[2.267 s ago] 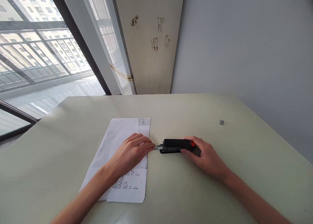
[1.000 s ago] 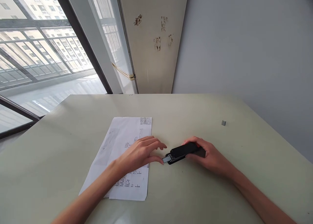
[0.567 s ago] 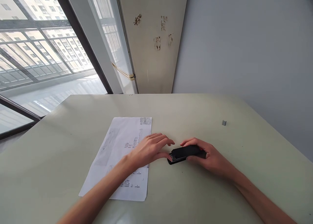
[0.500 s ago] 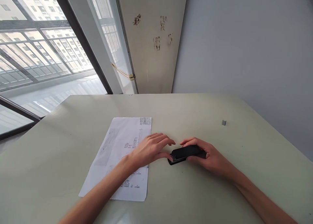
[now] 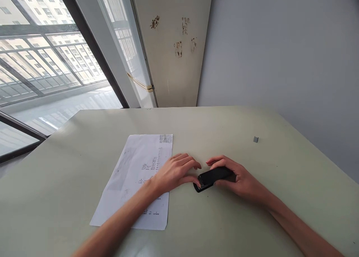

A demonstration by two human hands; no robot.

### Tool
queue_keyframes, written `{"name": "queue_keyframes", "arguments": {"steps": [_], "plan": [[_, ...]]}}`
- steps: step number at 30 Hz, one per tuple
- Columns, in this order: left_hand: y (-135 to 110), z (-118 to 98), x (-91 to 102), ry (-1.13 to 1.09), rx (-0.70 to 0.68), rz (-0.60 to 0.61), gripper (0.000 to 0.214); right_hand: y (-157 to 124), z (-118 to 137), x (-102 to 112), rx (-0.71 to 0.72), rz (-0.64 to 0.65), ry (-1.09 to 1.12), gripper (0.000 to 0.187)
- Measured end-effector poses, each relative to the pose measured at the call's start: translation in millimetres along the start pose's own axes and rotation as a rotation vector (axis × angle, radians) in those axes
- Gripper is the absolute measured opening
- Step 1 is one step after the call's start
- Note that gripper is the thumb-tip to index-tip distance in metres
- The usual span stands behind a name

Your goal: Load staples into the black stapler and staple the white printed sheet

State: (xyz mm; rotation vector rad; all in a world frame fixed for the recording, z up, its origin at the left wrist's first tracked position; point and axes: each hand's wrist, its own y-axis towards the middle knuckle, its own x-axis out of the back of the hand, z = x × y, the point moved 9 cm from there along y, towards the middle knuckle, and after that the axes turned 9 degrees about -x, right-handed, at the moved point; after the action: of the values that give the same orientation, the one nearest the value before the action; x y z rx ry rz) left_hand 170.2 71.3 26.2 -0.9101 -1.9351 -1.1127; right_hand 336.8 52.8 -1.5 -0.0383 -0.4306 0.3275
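A black stapler lies on the table to the right of the printed sheet, its front end pointing left. My right hand wraps round its rear half, with the thumb on the near side and the fingers on the far side. At the front, the thumb of my left hand touches the stapler's nose. The other fingers of that hand are stretched out, apart from the thumb, and do not grip it. Under my left forearm is a white paper sheet with printed text, partly covered.
A small grey block, perhaps a strip of staples, lies on the pale table at the right. Behind the table stand a stained cream panel and a grey wall. Windows fill the left.
The stapler's front end has swung slightly toward me, and my left thumb has moved a little to the right on it. My right hand keeps its hold.
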Motion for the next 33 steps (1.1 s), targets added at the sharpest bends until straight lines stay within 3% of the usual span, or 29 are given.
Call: {"name": "queue_keyframes", "arguments": {"steps": [7,11,16,19,22,26,33], "plan": [[-1,4,0.2,-0.032,0.028,0.004,0.048,2,3,0,0.017,0.003,0.010,0.023],[-9,18,15.6,-0.027,0.083,-0.004,0.046,3,1,-5,-0.019,0.029,0.006,0.023],[-46,75,69.6,0.200,0.283,-0.148,0.033,3,0,-8,-0.062,0.043,0.016,0.022],[-84,124,101.8,0.368,0.539,-0.187,0.041,2,0,-8,-0.080,0.049,0.012,0.021],[-127,160,120.0,0.424,0.844,-0.170,0.054,2,-1,-8,-0.075,0.047,-0.006,0.021],[-146,160,123.0,0.439,0.896,-0.158,0.051,1,-3,-10,-0.078,0.052,-0.007,0.021],[-138,132,110.4,0.352,0.807,-0.189,0.044,2,-7,-9,-0.079,0.019,-0.020,0.020]]}}
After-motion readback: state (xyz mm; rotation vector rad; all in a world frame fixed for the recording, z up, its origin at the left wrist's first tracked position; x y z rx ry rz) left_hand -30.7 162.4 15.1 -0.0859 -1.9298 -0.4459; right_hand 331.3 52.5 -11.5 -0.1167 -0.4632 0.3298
